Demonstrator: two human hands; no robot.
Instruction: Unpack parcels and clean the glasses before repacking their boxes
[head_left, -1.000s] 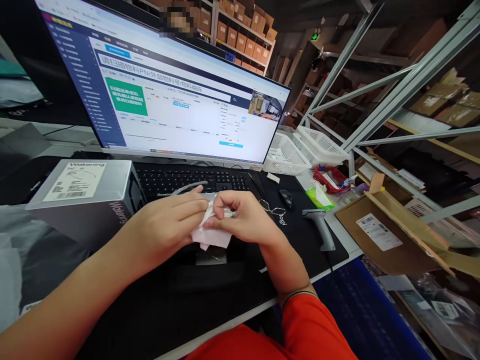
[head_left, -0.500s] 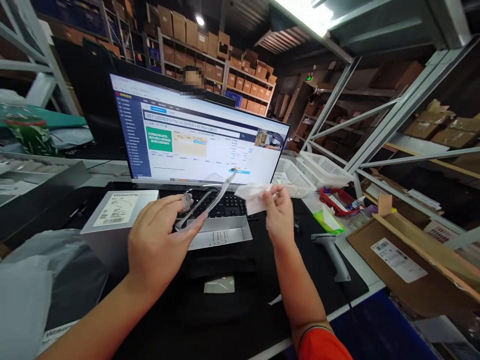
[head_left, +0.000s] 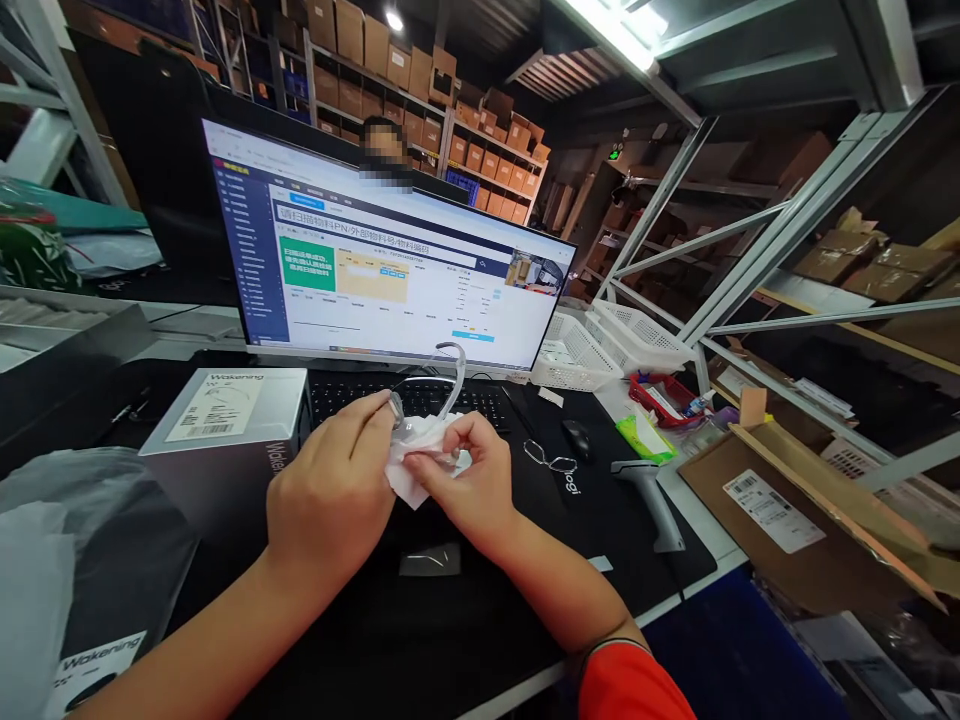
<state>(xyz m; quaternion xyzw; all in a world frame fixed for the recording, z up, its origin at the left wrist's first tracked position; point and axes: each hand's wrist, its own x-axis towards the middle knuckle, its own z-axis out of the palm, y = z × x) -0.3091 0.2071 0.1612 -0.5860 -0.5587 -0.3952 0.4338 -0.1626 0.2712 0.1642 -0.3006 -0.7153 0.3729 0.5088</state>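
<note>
In the head view, my left hand (head_left: 330, 480) is closed on a pair of clear-framed glasses (head_left: 460, 378), one curved temple arm sticking up in front of the screen. My right hand (head_left: 480, 485) pinches a white tissue (head_left: 411, 487), which is wrapped against the glasses between both hands. Fingers and tissue hide most of the frame. Below the hands, a small clear film piece (head_left: 430, 560) lies on the black desk mat (head_left: 360, 640). Just left of my left hand stands a silver-grey box (head_left: 225, 440) marked "Wakening".
Behind the hands are a keyboard (head_left: 337, 397) and a monitor (head_left: 390, 310). A thin-rimmed glasses-shaped piece (head_left: 551, 458), a mouse (head_left: 577, 439) and a barcode scanner (head_left: 654, 500) lie rightward. An open cardboard box (head_left: 765, 500) stands further right. Clear plastic bags (head_left: 112, 520) are left.
My right hand has moved left with the tissue and brought it onto the glasses. The glasses have turned in my left hand, their arm now pointing up. The view has shifted slightly.
</note>
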